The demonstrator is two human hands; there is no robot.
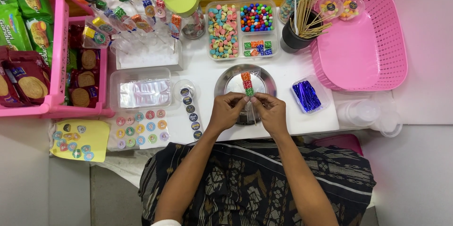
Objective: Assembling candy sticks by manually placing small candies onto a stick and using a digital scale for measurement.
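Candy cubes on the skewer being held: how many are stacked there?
3 show inside the clear wrapper: an orange cube on top, a red cube in the middle and a green cube lowest, just above both hands' fingers. Others may be hidden behind them.

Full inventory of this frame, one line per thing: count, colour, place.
candy skewer: 1, orange, red and green cubes in a clear sleeve, over the plate, held by both hands
metal plate: 1, silver, centre of table
candy tray: 1, clear, three compartments of mixed-colour sweets, behind plate
stick cup: 1, black, holding wooden sticks, right of tray
pink basket: 1, right side
twist ties: 1 box, blue, right of plate
sticker strip: 1, dark round stickers, left of plate
biscuit packs: several, green and red, far left
left hand: 1, grip on skewer
right hand: 1, grip on skewer
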